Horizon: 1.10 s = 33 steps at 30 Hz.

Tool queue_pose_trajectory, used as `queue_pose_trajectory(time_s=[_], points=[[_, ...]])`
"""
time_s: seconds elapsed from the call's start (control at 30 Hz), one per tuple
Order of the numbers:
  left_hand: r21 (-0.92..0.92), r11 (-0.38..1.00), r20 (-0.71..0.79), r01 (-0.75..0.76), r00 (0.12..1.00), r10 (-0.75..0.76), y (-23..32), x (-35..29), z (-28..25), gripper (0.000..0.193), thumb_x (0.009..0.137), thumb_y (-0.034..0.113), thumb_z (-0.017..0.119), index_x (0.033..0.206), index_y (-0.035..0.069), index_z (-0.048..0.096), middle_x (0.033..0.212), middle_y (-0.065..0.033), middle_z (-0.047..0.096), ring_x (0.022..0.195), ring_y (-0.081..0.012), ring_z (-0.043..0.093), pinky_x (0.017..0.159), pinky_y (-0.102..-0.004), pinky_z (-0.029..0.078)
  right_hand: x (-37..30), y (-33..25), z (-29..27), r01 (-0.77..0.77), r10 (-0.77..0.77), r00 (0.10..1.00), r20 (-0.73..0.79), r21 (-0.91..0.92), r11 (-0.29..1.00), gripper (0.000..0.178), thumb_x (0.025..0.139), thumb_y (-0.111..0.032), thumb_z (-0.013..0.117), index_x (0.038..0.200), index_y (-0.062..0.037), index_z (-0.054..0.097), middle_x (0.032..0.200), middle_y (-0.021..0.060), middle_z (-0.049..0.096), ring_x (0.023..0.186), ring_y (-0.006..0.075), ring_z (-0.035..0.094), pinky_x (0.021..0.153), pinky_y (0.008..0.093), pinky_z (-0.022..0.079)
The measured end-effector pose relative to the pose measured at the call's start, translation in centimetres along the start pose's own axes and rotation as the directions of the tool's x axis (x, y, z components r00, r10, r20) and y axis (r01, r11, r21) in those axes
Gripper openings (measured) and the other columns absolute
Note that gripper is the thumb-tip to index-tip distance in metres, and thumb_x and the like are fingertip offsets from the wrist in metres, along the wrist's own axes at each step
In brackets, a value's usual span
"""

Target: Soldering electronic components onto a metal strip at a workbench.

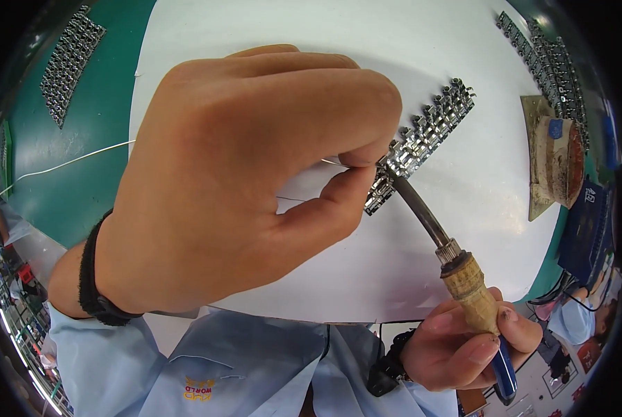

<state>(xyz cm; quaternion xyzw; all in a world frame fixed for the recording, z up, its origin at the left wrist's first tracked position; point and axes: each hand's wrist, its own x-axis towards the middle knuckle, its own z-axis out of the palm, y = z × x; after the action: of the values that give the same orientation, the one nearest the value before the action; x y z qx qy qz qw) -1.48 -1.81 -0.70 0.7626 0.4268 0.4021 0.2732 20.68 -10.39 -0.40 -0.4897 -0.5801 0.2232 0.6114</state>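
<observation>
My left hand (255,160), with a black strap at the wrist, reaches over the white sheet. Its thumb and forefinger pinch a thin silvery solder wire (75,161), which runs in from the left edge and passes behind the hand. My right hand (470,344) grips a soldering iron (470,281) with a worn tan collar and a blue handle. The iron's tip touches or lies very close to a slanted strip of small shiny metal parts (429,135), right beside the pinched fingertips. The fingertips partly hide the contact spot and the strip's near end.
The white sheet (325,292) lies on a green tabletop (109,104). More strips of metal parts lie at far left (71,66) and far right (557,69). A worn brownish block (557,160) on a plate and a dark blue box (585,229) with cables stand at right.
</observation>
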Motion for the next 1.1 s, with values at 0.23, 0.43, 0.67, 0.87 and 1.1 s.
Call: queue_pose_trajectory(time_s=[0.23, 0.43, 0.67, 0.87, 1.1], points=[[0.045, 0.999, 0.031, 0.004, 1.0, -0.006, 0.7, 0.2, -0.8, 0.019, 0.068, -0.009, 0.068, 0.073, 0.006, 0.059, 0.089, -0.0097, 0.075, 0.064, -0.0108, 0.056, 0.051, -0.0236, 0.036, 0.0, -0.3, 0.1, -0.045, 0.047, 0.997, 0.064, -0.02, 0.999, 0.013, 0.1, -0.01, 0.052, 0.098, 0.0024, 0.05, 0.073, 0.0145, 0.062, 0.062, 0.017, 0.063, 0.078, 0.0318, 0.057], [0.107, 0.994, 0.097, 0.035, 0.994, -0.046, 0.5, 0.3, -0.8, 0.018, 0.068, -0.01, 0.067, 0.073, 0.005, 0.058, 0.089, -0.0107, 0.075, 0.064, -0.0103, 0.056, 0.052, -0.0236, 0.036, -0.6, 0.1, 0.1, -0.001, 0.002, 1.0, -0.012, 0.035, 0.999, 0.021, 0.101, -0.02, 0.055, 0.102, -0.0006, 0.047, 0.071, 0.0162, 0.062, 0.055, 0.0159, 0.056, 0.077, 0.0328, 0.05], [0.133, 0.986, 0.143, 0.102, 0.982, -0.121, 1.5, 0.4, -0.9, 0.017, 0.071, -0.009, 0.067, 0.074, 0.005, 0.058, 0.09, -0.0103, 0.075, 0.064, -0.0099, 0.058, 0.051, -0.0233, 0.036, -0.9, 0.5, -1.2, -0.021, 0.008, 0.998, 0.07, 0.196, 0.98, 0.023, 0.101, -0.023, 0.054, 0.104, -0.0005, 0.049, 0.067, 0.0182, 0.067, 0.066, 0.0196, 0.066, 0.087, 0.0378, 0.052], [0.1, 0.994, 0.15, 0.034, 0.987, -0.049, 0.7, 0.4, 0.6, 0.017, 0.072, -0.008, 0.069, 0.076, 0.006, 0.061, 0.088, -0.009, 0.074, 0.066, -0.0091, 0.062, 0.05, -0.0221, 0.036, 1.0, -0.7, -8.1, -0.629, 0.524, 0.706, 0.476, 0.082, 0.773, 0.046, 0.102, -0.03, 0.042, 0.105, 0.0102, 0.064, 0.077, 0.0214, 0.072, 0.083, 0.0259, 0.072, 0.1, 0.0366, 0.05], [0.088, 0.995, 0.143, 0.047, 0.988, -0.059, 0.8, 0.5, 1.0, 0.017, 0.072, -0.009, 0.069, 0.077, 0.005, 0.061, 0.087, -0.0079, 0.073, 0.067, -0.0088, 0.062, 0.049, -0.0215, 0.036, 2.2, -0.7, -10.6, -0.914, 0.748, 0.326, 0.578, -0.009, 0.406, 0.055, 0.099, -0.033, 0.04, 0.11, 0.0128, 0.068, 0.084, 0.0217, 0.074, 0.095, 0.0282, 0.07, 0.101, 0.035, 0.048]])
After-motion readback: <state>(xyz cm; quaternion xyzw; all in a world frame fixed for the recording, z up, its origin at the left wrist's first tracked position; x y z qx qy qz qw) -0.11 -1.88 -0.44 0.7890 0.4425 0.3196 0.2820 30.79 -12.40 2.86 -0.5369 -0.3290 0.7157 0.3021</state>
